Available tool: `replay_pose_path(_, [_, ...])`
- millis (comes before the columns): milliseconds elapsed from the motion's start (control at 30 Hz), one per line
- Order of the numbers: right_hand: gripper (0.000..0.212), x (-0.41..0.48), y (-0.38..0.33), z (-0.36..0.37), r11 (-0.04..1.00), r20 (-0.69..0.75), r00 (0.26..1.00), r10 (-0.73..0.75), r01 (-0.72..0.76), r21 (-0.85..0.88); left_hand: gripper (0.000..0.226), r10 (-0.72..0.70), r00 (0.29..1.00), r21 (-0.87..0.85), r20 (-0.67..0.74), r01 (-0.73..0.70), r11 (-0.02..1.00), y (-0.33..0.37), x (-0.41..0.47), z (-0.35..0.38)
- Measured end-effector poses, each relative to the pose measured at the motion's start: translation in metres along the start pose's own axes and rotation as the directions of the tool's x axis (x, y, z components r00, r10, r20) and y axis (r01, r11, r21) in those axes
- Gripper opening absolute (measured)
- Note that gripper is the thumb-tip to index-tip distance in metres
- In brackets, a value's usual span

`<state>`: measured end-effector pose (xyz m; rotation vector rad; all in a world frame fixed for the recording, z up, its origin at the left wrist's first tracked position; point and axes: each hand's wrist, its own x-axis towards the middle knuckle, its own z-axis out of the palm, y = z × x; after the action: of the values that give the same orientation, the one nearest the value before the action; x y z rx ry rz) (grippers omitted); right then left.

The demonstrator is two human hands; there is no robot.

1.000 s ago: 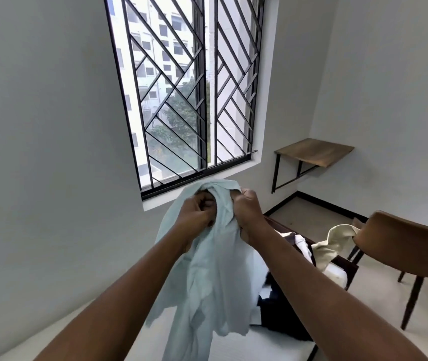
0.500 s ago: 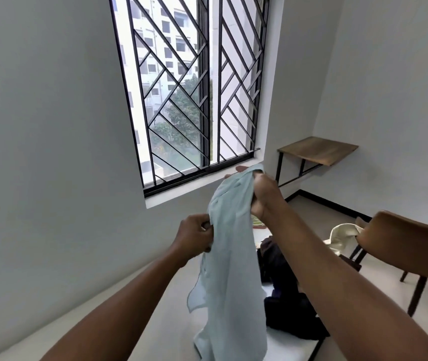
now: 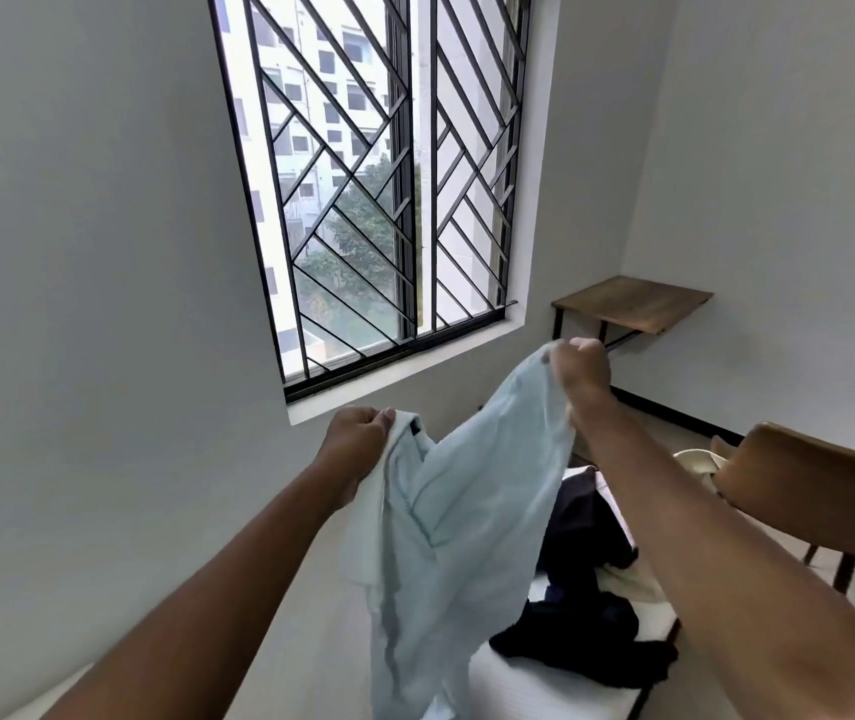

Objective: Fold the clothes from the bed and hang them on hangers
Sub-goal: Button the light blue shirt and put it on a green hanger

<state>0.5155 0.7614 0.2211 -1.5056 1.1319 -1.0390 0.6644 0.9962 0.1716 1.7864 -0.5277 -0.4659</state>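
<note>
A pale blue shirt (image 3: 467, 522) hangs in the air in front of me, above the bed (image 3: 544, 688). My left hand (image 3: 357, 444) grips its upper left edge, near a small dark tag. My right hand (image 3: 578, 371) pinches another part of the shirt higher up and to the right, so the cloth stretches at a slant between both hands. The shirt's lower part drapes down toward the white mattress. A heap of dark clothes (image 3: 581, 605) lies on the bed behind the shirt. No hanger is in view.
A brown chair (image 3: 820, 501) stands at the right, with a cream garment (image 3: 695, 462) beside it. A wooden wall shelf (image 3: 633, 302) is mounted in the far corner. A barred window (image 3: 378, 189) fills the wall ahead.
My hands have drawn apart: the right rose and went right, the left dropped and went left. The bunched shirt has spread out between them.
</note>
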Motion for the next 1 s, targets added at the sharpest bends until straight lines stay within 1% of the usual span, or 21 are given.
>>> replay_pose_path(33, [0.027, -0.016, 0.004, 0.003, 0.992, 0.054, 0.994, -0.093, 0.097, -0.076, 0.033, 0.002, 1.000, -0.053, -0.008, -0.002, 0.999, 0.003, 0.001, 0.001])
replay_pose_path(67, [0.032, -0.036, 0.005, 0.006, 0.984, 0.146, 0.977, -0.154, 0.165, -0.064, 0.028, 0.012, 1.000, -0.105, -0.010, -0.013, 0.994, 0.007, 0.001, 0.003])
replay_pose_path(100, [0.031, -0.055, 0.006, 0.010, 0.987, 0.271, 0.950, -0.156, 0.163, -0.005, 0.024, 0.021, 1.000, -0.162, -0.009, -0.022, 0.987, 0.011, 0.000, 0.006])
replay_pose_path(133, [0.032, -0.074, 0.006, 0.014, 0.993, 0.425, 0.897, -0.118, 0.110, 0.045, 0.023, 0.023, 1.000, -0.211, -0.003, -0.023, 0.977, 0.014, 0.000, 0.009])
replay_pose_path(167, [0.038, -0.089, 0.003, 0.018, 0.997, 0.570, 0.818, -0.074, 0.052, 0.054, 0.023, 0.024, 1.000, -0.247, 0.004, -0.023, 0.969, 0.018, -0.002, 0.012])
replay_pose_path(200, [0.046, -0.101, 0.001, 0.021, 0.998, 0.664, 0.746, -0.050, 0.053, 0.016, 0.025, 0.027, 1.000, -0.269, 0.007, -0.025, 0.963, 0.022, -0.005, 0.013])
replay_pose_path(233, [0.049, -0.107, -0.001, 0.024, 0.995, 0.700, 0.712, -0.060, 0.102, -0.018, 0.026, 0.032, 0.999, -0.294, 0.005, -0.029, 0.955, 0.026, -0.008, 0.014])
replay_pose_path(267, [0.049, -0.111, -0.004, 0.026, 0.988, 0.705, 0.703, -0.089, 0.153, -0.028, 0.026, 0.035, 0.999, -0.327, 0.010, -0.030, 0.945, 0.030, -0.012, 0.013])
replay_pose_path(333, [0.043, -0.105, -0.010, 0.028, 0.974, 0.703, 0.698, -0.134, 0.222, -0.035, 0.024, 0.038, 0.998, -0.406, 0.045, -0.017, 0.914, 0.035, -0.019, 0.007])
replay_pose_path(400, [0.035, -0.097, -0.018, 0.030, 0.967, 0.737, 0.664, -0.127, 0.247, -0.056, 0.023, 0.041, 0.995, -0.441, 0.091, 0.003, 0.898, 0.036, -0.024, -0.002])
replay_pose_path(500, [0.016, -0.087, -0.024, 0.032, 0.952, 0.789, 0.598, -0.140, 0.301, -0.059, 0.030, 0.061, 0.993, -0.292, 0.105, -0.028, 0.956, 0.034, -0.032, -0.018])
replay_pose_path(567, [0.015, -0.083, -0.024, 0.031, 0.951, 0.830, 0.539, -0.141, 0.306, -0.038, 0.037, 0.137, 0.990, -0.126, 0.032, -0.132, 0.983, 0.034, -0.035, -0.033])
replay_pose_path(600, [0.016, -0.080, -0.023, 0.032, 0.963, 0.859, 0.498, -0.118, 0.269, -0.023, 0.037, 0.192, 0.981, -0.080, 0.022, -0.189, 0.979, 0.036, -0.034, -0.040])
replay_pose_path(667, [0.022, -0.082, -0.027, 0.033, 0.980, 0.916, 0.390, -0.090, 0.197, 0.012, 0.034, 0.285, 0.949, -0.024, 0.136, -0.284, 0.958, 0.041, -0.036, -0.052])
replay_pose_path(700, [0.033, -0.084, -0.030, 0.034, 0.985, 0.940, 0.326, -0.099, 0.168, 0.045, 0.038, 0.302, 0.923, -0.020, 0.238, -0.306, 0.952, 0.043, -0.039, -0.053])
replay_pose_path(733, [0.045, -0.086, -0.036, 0.034, 0.988, 0.957, 0.265, -0.121, 0.124, 0.091, 0.045, 0.297, 0.895, -0.040, 0.333, -0.301, 0.953, 0.045, -0.042, -0.053])
replay_pose_path(767, [0.048, -0.087, -0.044, 0.033, 0.988, 0.963, 0.222, -0.151, 0.071, 0.138, 0.050, 0.281, 0.871, -0.078, 0.403, -0.273, 0.959, 0.046, -0.043, -0.052])
replay_pose_path(800, [0.043, -0.085, -0.053, 0.031, 0.984, 0.962, 0.205, -0.179, 0.022, 0.178, 0.050, 0.267, 0.853, -0.120, 0.448, -0.239, 0.964, 0.046, -0.045, -0.052])
replay_pose_path(833, [0.033, -0.083, -0.065, 0.026, 0.979, 0.957, 0.213, -0.195, -0.017, 0.204, 0.045, 0.261, 0.838, -0.159, 0.479, -0.209, 0.965, 0.046, -0.047, -0.053])
replay_pose_path(900, [0.016, -0.075, -0.084, 0.017, 0.975, 0.939, 0.277, -0.205, -0.032, 0.222, 0.027, 0.262, 0.789, -0.168, 0.556, -0.202, 0.965, 0.047, -0.050, -0.057])
replay_pose_path(1000, [0.020, -0.060, -0.096, 0.011, 0.976, 0.904, 0.374, -0.207, 0.012, 0.219, 0.015, 0.235, 0.729, -0.074, 0.643, -0.247, 0.966, 0.042, -0.051, -0.058])
